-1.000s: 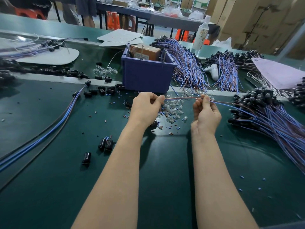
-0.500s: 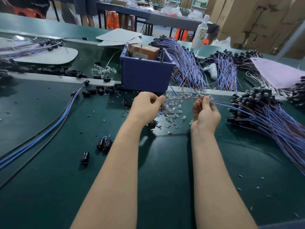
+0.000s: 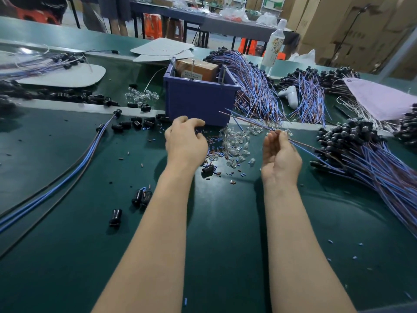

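My right hand (image 3: 281, 152) pinches a thin blue and brown wire pair (image 3: 246, 120) between thumb and fingertips. The bare wire ends stick out up and to the left, toward the purple bin (image 3: 198, 102). My left hand (image 3: 185, 141) hovers with loosely curled fingers over scattered small sleeve bits (image 3: 212, 151) in front of the bin, and I see nothing held in it. A pile of small clear bulbs (image 3: 234, 145) lies between my hands. One black cap (image 3: 207, 169) lies just below the left hand.
A big bundle of blue-brown wires with black caps (image 3: 372, 159) fills the right side. Long blue and black cables (image 3: 67, 172) cross the left. Loose black caps (image 3: 140, 197) lie near my left forearm. Farther back lie more wire bundles (image 3: 255, 86), a bottle (image 3: 274, 46) and a paper sheet (image 3: 379, 98).
My left hand has let go of the wire ends and dropped left toward the table. The right hand still holds the wires, whose free ends now swing up toward the bin.
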Demonstrator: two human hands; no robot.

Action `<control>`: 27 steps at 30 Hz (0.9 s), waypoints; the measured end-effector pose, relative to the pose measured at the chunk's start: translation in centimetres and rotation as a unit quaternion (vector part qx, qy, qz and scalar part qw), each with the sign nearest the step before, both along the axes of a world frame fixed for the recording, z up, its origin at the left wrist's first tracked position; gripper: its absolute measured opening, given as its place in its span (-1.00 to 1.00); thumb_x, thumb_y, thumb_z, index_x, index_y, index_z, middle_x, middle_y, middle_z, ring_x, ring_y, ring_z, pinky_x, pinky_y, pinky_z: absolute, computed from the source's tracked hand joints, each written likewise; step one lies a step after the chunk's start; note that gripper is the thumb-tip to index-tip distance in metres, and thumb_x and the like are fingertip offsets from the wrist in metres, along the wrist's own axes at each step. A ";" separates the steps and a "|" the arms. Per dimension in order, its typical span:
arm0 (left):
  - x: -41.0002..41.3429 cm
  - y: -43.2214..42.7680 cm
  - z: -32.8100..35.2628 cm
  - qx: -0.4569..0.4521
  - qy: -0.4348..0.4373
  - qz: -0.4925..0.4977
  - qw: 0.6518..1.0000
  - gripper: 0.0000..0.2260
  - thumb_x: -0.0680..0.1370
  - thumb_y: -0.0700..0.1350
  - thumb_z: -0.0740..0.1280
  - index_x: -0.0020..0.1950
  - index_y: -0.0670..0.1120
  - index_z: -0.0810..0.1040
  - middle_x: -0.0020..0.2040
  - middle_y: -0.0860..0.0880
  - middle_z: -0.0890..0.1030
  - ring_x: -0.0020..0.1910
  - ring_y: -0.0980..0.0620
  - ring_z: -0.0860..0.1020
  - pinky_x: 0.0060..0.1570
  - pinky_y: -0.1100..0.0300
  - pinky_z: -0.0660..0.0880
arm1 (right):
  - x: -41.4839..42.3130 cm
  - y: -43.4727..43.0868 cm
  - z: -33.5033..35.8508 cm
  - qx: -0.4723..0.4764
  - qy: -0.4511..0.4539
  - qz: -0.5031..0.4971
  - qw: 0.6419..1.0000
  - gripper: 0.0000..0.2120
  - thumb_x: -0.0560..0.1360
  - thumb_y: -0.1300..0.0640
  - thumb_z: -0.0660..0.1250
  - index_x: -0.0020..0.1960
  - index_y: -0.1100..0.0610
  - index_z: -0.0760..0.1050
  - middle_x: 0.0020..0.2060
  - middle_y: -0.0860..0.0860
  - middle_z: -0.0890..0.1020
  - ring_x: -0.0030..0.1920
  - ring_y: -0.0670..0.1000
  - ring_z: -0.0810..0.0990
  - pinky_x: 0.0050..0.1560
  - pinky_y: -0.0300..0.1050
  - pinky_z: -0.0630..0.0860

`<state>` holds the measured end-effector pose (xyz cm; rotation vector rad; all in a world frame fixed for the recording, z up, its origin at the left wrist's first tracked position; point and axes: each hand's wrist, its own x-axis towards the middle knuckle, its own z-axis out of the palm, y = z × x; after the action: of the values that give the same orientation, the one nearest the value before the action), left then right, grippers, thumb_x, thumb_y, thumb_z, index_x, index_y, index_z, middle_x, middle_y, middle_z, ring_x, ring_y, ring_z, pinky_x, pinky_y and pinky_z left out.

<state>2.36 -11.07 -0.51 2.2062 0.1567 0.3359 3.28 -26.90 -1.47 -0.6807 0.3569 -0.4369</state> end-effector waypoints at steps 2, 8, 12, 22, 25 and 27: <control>0.0 -0.4 0.0 -0.013 -0.007 -0.022 1.000 -0.73 0.59 -0.11 0.25 0.27 -0.05 0.53 0.35 -0.09 0.43 0.34 -0.06 0.38 0.32 0.12 0.29 | -0.3 0.1 0.2 0.033 -0.005 0.035 0.999 -0.82 0.58 0.25 0.26 -0.20 0.24 0.51 -0.50 0.00 0.62 -0.46 -0.13 0.60 -0.39 -0.32 0.56; -0.5 -3.2 0.1 -0.233 0.022 -0.138 0.962 -0.83 0.64 -0.09 0.17 0.07 -0.13 0.51 -0.25 0.03 0.56 -0.30 0.14 0.51 -0.35 0.42 0.41 | -0.9 1.3 0.8 -0.010 0.053 0.208 0.977 -0.77 0.59 0.24 0.22 -0.22 0.26 0.50 -0.49 0.04 0.62 -0.50 -0.13 0.59 -0.44 -0.35 0.54; -0.2 -3.0 0.0 -0.331 -0.020 -0.093 0.939 -0.87 0.63 -0.17 0.20 -0.03 -0.12 0.53 -0.33 0.05 0.50 -0.41 0.22 0.44 -0.38 0.40 0.39 | -1.4 1.7 0.9 -0.184 0.126 0.308 0.925 -0.70 0.60 0.09 0.21 -0.22 0.23 0.52 -0.53 0.00 0.59 -0.57 -0.15 0.51 -0.54 -0.37 0.45; 0.2 -1.7 -0.8 -0.348 -0.084 0.027 0.933 -0.74 0.61 -0.10 0.26 -0.28 -0.08 0.53 -0.40 0.07 0.54 -0.53 0.30 0.44 -0.31 0.34 0.41 | -2.5 3.7 1.7 -0.675 -0.052 0.007 0.736 -0.85 0.56 0.14 0.29 -0.05 0.18 0.61 -0.19 0.00 0.65 -0.16 -0.06 0.56 -0.08 -0.23 0.44; 0.4 -1.8 -0.7 -0.369 -0.092 0.024 0.925 -0.76 0.61 -0.12 0.25 -0.24 -0.10 0.52 -0.39 0.06 0.51 -0.53 0.30 0.43 -0.34 0.40 0.40 | -2.2 4.1 0.5 -0.730 -0.027 0.124 0.672 -0.83 0.55 0.15 0.29 0.02 0.19 0.62 -0.15 0.05 0.66 -0.14 -0.01 0.57 -0.09 -0.25 0.40; 0.4 -1.9 -0.6 -0.387 -0.096 0.023 0.917 -0.82 0.61 -0.14 0.25 -0.15 -0.16 0.54 -0.36 0.05 0.52 -0.52 0.30 0.43 -0.36 0.41 0.41 | -2.0 4.3 0.2 -0.723 -0.025 0.141 0.676 -0.85 0.56 0.19 0.27 -0.02 0.18 0.61 -0.28 0.02 0.62 -0.23 0.01 0.58 -0.13 -0.18 0.43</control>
<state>2.77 -13.00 -1.14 1.3785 0.1933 0.4262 1.29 -22.56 -1.28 -2.2566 -0.2639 -0.3752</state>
